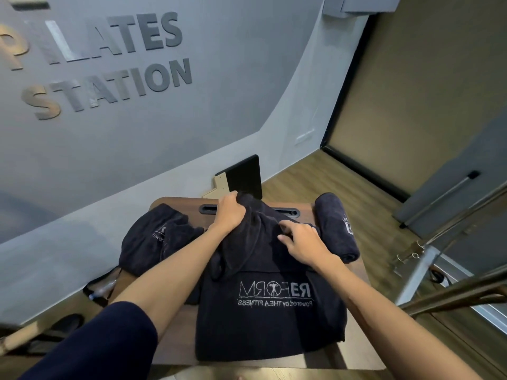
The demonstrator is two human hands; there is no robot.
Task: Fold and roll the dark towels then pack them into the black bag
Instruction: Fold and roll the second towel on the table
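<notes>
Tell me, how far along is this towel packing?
One rolled towel already lies at the table's right edge. The left hand and right hand grip the far end of the logo towel. A crumpled towel waits, then packing; I cannot clearly see the bag.

A Pilates studio: beyond the left hand [230, 212], raised lettering [104, 64] on the grey wall reads "PILATES STATION". The towel [270, 311] under both hands carries a stitched logo [275, 293] naming a fitness brand. Right of the right hand [301, 242], metal-framed equipment [450, 272] stands on wood-look flooring [323, 176].
</notes>
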